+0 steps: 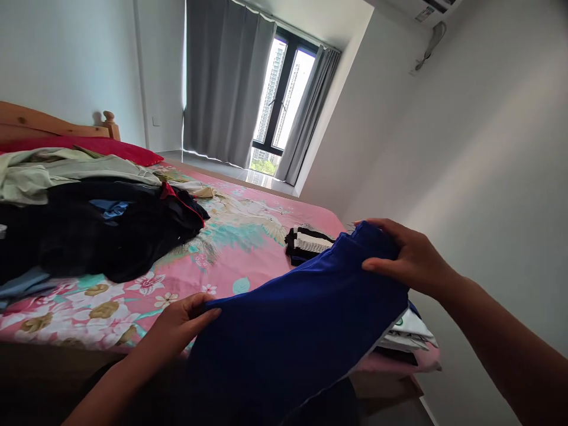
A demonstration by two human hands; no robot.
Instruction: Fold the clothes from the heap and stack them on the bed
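Observation:
A pair of dark blue shorts (pixel 293 331) is stretched out between my two hands in front of the bed. At its upper right end, my right hand (pixel 403 254) grips the gathered, elastic-looking waistband between thumb and fingers. My left hand (pixel 189 313) pinches the upper left edge of the cloth. A thin pale trim runs along the lower right side, and the bottom of the garment falls into shadow. Behind the cloth lies a folded black and white striped garment (pixel 313 241), partly covered from view.
The bed (pixel 248 260) has a pink floral sheet. Loose dark clothes (pixel 102 236) and pale clothes (pixel 75 168) heap at its left, by a red pillow (pixel 128 152). Folded white clothes (pixel 410 331) stack at the right corner, near the wall (pixel 497 195).

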